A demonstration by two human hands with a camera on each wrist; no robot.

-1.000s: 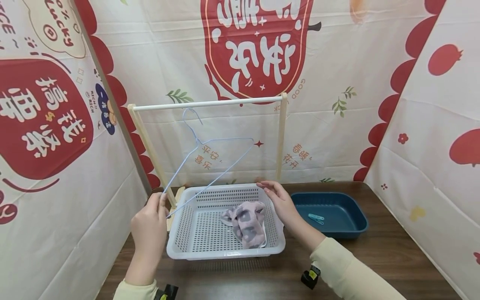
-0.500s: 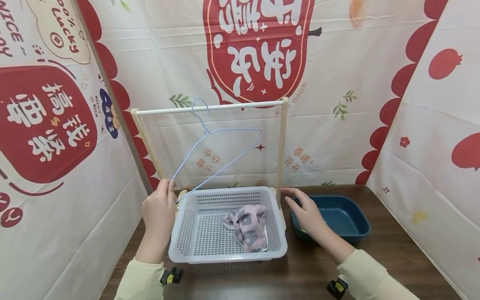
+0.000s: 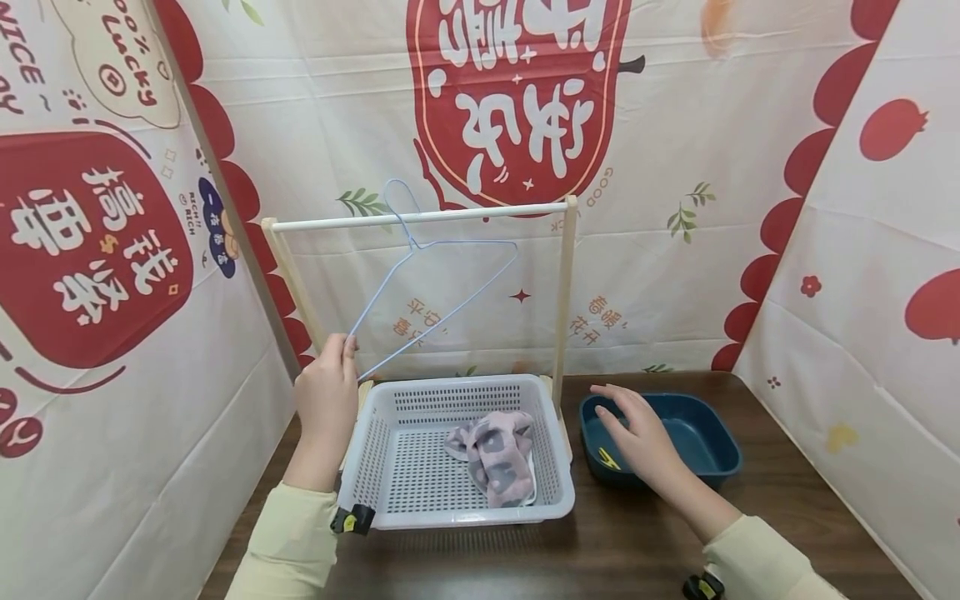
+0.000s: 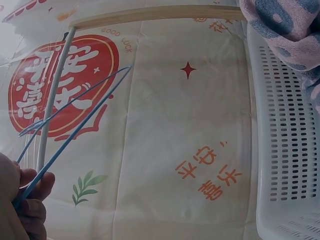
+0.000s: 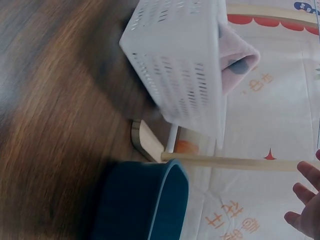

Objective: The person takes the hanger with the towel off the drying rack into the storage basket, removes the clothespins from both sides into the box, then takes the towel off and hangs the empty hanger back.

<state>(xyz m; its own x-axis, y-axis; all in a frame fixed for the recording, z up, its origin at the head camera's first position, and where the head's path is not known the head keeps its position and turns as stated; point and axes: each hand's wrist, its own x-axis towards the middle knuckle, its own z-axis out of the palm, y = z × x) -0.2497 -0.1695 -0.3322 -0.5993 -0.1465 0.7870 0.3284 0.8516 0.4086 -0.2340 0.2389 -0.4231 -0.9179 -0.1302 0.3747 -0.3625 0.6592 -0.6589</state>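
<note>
A blue wire hanger (image 3: pixel 390 275) tilts in front of the rack, gripped at its lower left corner by my left hand (image 3: pixel 327 400). Its hook rises above the level of the rack's white rod (image 3: pixel 480 214); in the left wrist view the hanger (image 4: pixel 80 131) crosses the rod, but I cannot tell if they touch. My right hand (image 3: pixel 637 433) is over the left part of a dark blue basin (image 3: pixel 723 442), fingers spread and holding nothing. A pink and grey patterned cloth (image 3: pixel 501 458) lies crumpled in the white perforated basket (image 3: pixel 455 518).
Yellow clips (image 3: pixel 608 458) show in the basin beside my right hand. The rack's right wooden post (image 3: pixel 564 308) stands between basket and basin. Printed cloth walls (image 3: pixel 847 333) enclose the brown wooden table (image 3: pixel 622 542) at the back and sides.
My left hand has risen with the hanger, its hook going from just below the rod to above it. My right hand has moved right, from the basket's rim to the basin.
</note>
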